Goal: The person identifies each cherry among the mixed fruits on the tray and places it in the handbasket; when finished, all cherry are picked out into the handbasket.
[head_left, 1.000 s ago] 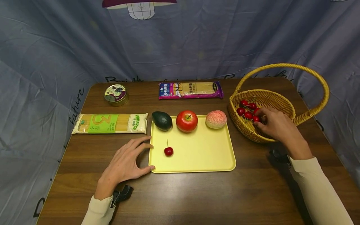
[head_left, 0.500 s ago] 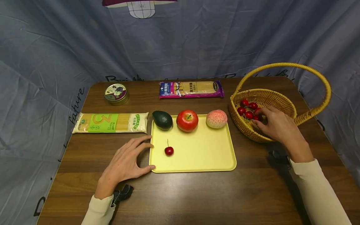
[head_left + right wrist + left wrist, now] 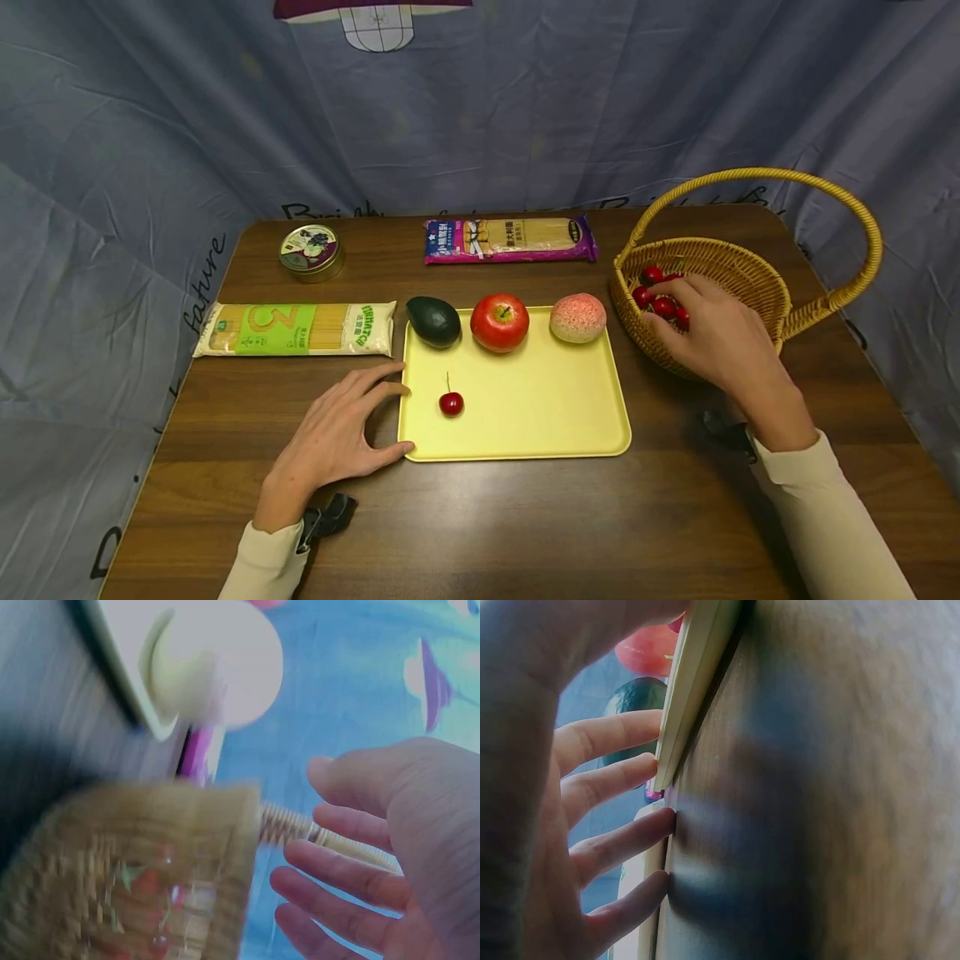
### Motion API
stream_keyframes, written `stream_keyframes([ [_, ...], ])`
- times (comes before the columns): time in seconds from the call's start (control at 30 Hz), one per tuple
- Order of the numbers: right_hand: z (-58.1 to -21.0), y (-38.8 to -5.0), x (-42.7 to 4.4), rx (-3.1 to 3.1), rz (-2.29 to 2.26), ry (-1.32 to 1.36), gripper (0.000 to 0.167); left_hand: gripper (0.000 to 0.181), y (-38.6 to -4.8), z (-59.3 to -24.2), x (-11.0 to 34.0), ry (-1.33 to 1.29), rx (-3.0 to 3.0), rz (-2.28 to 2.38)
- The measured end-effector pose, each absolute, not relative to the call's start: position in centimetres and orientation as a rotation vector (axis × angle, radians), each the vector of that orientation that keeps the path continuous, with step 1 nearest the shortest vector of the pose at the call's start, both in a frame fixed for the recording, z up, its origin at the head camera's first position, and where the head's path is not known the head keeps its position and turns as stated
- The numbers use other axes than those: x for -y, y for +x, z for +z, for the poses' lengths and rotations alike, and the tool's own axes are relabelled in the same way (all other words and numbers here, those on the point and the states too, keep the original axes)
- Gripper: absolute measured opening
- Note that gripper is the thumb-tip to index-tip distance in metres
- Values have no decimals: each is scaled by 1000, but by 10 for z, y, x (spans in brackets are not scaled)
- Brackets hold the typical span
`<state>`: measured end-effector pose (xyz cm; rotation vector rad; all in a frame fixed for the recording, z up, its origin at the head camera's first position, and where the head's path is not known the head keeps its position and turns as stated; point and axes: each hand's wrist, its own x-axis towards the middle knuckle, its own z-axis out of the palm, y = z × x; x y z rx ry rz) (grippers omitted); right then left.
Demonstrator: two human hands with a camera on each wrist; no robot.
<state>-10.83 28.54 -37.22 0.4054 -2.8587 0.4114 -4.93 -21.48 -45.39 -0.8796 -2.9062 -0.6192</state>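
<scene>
My left hand point(image 3: 333, 433) lies beside the pale yellow tray point(image 3: 540, 417), fingers spread. Its thumb and two fingertips touch the tray's left side; in the left wrist view, fingers point(image 3: 607, 739) rest against the rim. On the tray is one cherry point(image 3: 451, 404) with its stem up. An avocado point(image 3: 433, 322), a red apple point(image 3: 499, 322) and a peach point(image 3: 578, 318) line its far edge. Over the near side of the wicker basket point(image 3: 738, 258) hovers my right hand point(image 3: 712, 333). In the right wrist view, nothing shows between its thumb and fingers. Several cherries point(image 3: 663, 307) lie in the basket, partly hidden by that hand.
A green-labelled noodle pack point(image 3: 296, 328) lies left of the tray, with a round tin point(image 3: 311, 252) behind it. A purple noodle pack point(image 3: 510, 239) is at the table's back. The basket's tall handle point(image 3: 840, 196) arches up on the right. A curtain point(image 3: 480, 125) hangs behind.
My right hand has lifted from among the cherries and shifted left and toward me, over the basket's near rim. The left hand and the tray stay put.
</scene>
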Motion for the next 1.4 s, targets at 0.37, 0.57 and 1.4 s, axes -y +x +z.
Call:
stream_keyframes([
  [0.37,-385,-99,-234,2615,415,782,44,68,-48,-455,215,-878,2911,-621],
  [0.57,-393,-97,-208,2591,440,930,47,68,-48,-456,215,-889,2885,-629],
  [1.4,-417,-80,-120,2672,569,1317,42,67,-50,-455,216,-875,2899,-644],
])
